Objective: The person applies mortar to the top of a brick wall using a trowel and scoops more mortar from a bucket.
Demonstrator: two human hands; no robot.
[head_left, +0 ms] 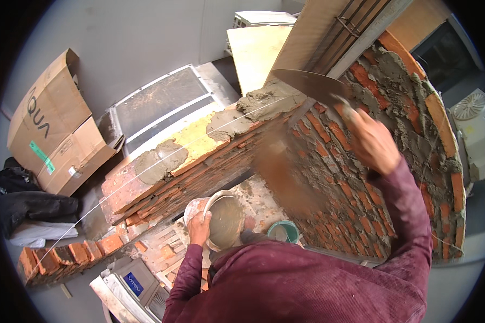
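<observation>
My right hand [373,141] is closed round the handle of a trowel [312,85]. The wide metal blade points left, over the far end of a low brick wall [199,188], close to a heap of mortar [264,102]. Wet mortar also lies in separate patches along the wall top, with a taut white string [94,207] running above them. Down by my body, my left hand [199,230] grips the rim of a pale bucket [191,207]; grey mortar [226,223] shows inside it.
To the right rises a brick wall [355,188] smeared with mortar. A green bucket [291,230] stands near my feet. Loose bricks [78,253] line the lower left, below a cardboard box [59,129]. Beyond the low wall is a framed panel [161,102]; a yellow board [256,54] leans behind.
</observation>
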